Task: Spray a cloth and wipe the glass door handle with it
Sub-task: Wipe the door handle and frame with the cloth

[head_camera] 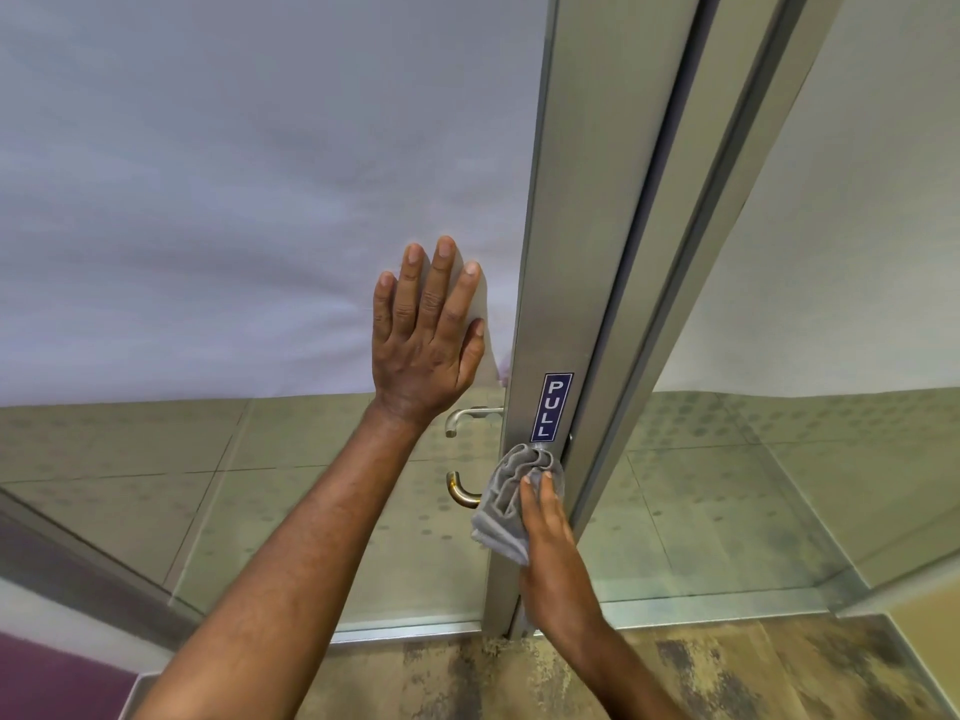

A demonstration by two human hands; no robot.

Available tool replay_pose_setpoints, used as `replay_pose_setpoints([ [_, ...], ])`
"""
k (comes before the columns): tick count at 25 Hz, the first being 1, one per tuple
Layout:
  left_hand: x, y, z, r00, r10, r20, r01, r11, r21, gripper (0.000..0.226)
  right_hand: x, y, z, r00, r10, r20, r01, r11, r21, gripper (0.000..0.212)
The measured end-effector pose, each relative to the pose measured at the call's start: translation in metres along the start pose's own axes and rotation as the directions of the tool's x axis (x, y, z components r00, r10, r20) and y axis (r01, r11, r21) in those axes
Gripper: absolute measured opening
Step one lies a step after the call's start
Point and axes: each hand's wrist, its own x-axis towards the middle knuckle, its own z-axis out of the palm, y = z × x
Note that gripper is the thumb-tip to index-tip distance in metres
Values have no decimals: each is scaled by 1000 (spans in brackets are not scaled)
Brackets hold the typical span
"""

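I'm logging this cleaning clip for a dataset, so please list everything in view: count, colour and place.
glass door: one, frosted white above, clear below, left of the frame
door frame: one, silver metal, upright at centre
PULL sign: one, dark blue with white letters, on the frame
door handle: one, curved metal, left of the frame below the sign; a second one shows through the glass above
cloth: one, grey, bunched against the frame at the handle
floor: mottled brown, at bottom
left hand: flat on the glass
right hand: grip on the cloth
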Motion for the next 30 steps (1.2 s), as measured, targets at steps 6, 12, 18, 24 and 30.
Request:
replay_pose_setpoints([
  [6,-1,2,-2,1000,-11,16,11,1000,9,59,14,11,-11,977,-210,-48,182,924,-335,82],
  [12,1,0,-1,1000,-11,18,10,1000,9,62,16,6,-4,991,10,-133,21,973,228,79],
  [18,1,2,-2,999,-21,31,21,1000,-11,63,23,9,-4,993,89,-78,-52,917,396,76],
  [24,1,3,-3,999,-19,37,20,999,-35,64,6,5,27,989,-99,-113,55,938,-341,124],
  [30,0,3,-4,1000,5,25,-4,999,-45,62,13,-6,56,964,-184,-193,18,767,-642,109],
])
